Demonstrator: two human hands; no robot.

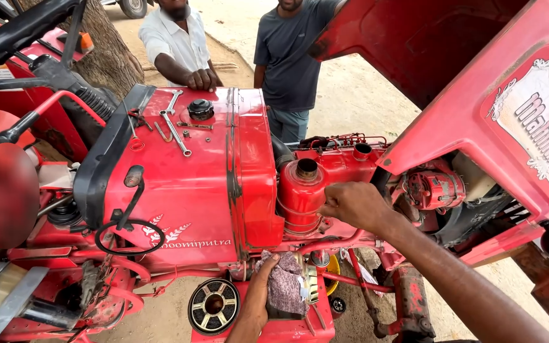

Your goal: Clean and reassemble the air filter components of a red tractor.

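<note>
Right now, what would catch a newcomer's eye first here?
The bright red tractor body fills the view, its hood raised at right. At centre, the right hand rests against a red upright cylinder, while the left hand presses a mottled rag below it. Spanners lie on the tank top.
</note>
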